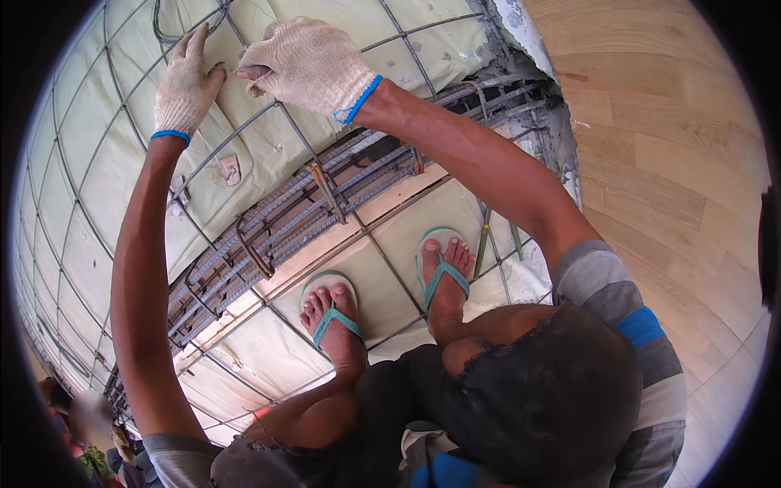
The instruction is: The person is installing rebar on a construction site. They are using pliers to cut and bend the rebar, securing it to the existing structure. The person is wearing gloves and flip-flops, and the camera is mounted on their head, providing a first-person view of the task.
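Observation:
My left hand, in a white knit glove with a blue cuff, reaches over the rebar mesh. Its fingers are stretched out, thumb apart, the fingertips close to a coil of thin wire. Just to its right, my right hand wears a matching glove with a bare thumb tip showing. Those fingers are curled in a pinch near a bar crossing; whatever is between them is too small or hidden to make out. Pale sheeting lies beneath the mesh.
A beam cage of thick ribbed bars runs diagonally through a gap below my hands. My sandalled feet stand on sheeting among the bars. Rough concrete borders a wood-patterned surface at right. Another person is at lower left.

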Demonstrator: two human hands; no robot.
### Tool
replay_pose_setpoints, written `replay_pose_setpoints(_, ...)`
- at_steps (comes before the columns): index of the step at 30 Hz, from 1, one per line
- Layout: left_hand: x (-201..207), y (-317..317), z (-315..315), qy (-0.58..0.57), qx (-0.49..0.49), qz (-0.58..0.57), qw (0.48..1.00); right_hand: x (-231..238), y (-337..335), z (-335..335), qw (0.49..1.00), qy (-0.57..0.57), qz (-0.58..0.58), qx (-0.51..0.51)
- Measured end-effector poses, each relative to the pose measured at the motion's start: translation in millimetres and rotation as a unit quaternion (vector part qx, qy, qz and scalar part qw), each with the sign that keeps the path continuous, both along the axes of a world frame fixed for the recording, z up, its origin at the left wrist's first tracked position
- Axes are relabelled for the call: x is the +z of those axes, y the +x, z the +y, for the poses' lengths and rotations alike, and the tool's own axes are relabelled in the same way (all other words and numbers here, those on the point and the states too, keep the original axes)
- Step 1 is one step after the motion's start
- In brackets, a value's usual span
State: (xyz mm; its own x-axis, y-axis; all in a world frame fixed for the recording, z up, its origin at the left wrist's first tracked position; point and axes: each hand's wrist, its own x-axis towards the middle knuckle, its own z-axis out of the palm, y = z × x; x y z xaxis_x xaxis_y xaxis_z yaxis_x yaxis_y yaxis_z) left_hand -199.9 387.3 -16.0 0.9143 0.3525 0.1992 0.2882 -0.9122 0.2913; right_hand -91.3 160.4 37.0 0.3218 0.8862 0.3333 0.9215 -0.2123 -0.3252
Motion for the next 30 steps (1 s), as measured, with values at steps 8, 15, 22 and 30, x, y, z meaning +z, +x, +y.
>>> replay_pose_setpoints(8, -16.4, 5.1, 29.4, -0.010, -0.059, 0.019, 0.998, 74.3, -111.3, -149.6, 0.967, 0.082, 0.235, 0.055)
replay_pose_setpoints(15, 3.2, -43.7, 15.4, -0.030, 0.058, -0.053, 0.996, 98.9, -124.7, -183.8, 0.940, 0.093, 0.298, 0.135)
replay_pose_setpoints(22, 87.8, -139.6, -125.7, -0.689, 0.218, -0.226, 0.653, 117.6, -120.4, -171.2, 0.955, 0.173, 0.240, 0.036)
replay_pose_setpoints(30, 126.1, -174.4, -192.5, -0.861, 0.238, -0.177, 0.414, 85.9, -161.9, -190.9, 0.960, 0.067, 0.259, 0.087)
